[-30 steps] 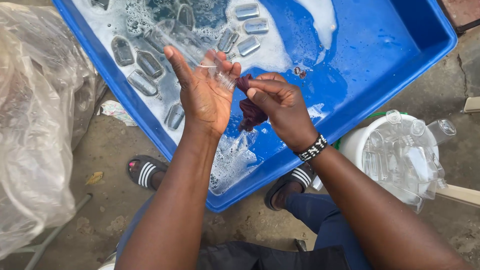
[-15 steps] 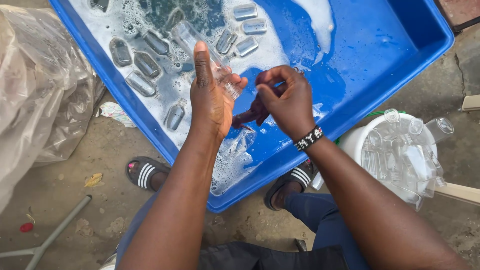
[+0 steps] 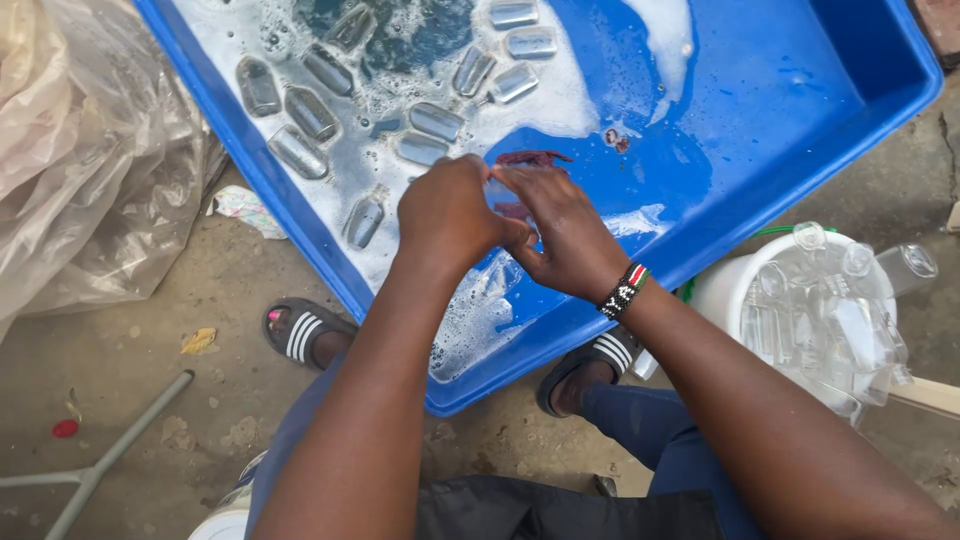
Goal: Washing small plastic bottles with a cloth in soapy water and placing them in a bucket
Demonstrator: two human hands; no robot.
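Two hands meet over the near edge of the blue tub. My left hand is curled closed, knuckles up; what it grips is hidden from view, so I cannot tell its contents. My right hand, a beaded wristband at its wrist, touches the left, its fingers pinched together at the left hand's knuckles. A dark red cloth lies in the suds just beyond my fingers. Several clear small bottles float in the soapy water. A white bucket of clear bottles stands right of the tub; a plastic bag lies left.
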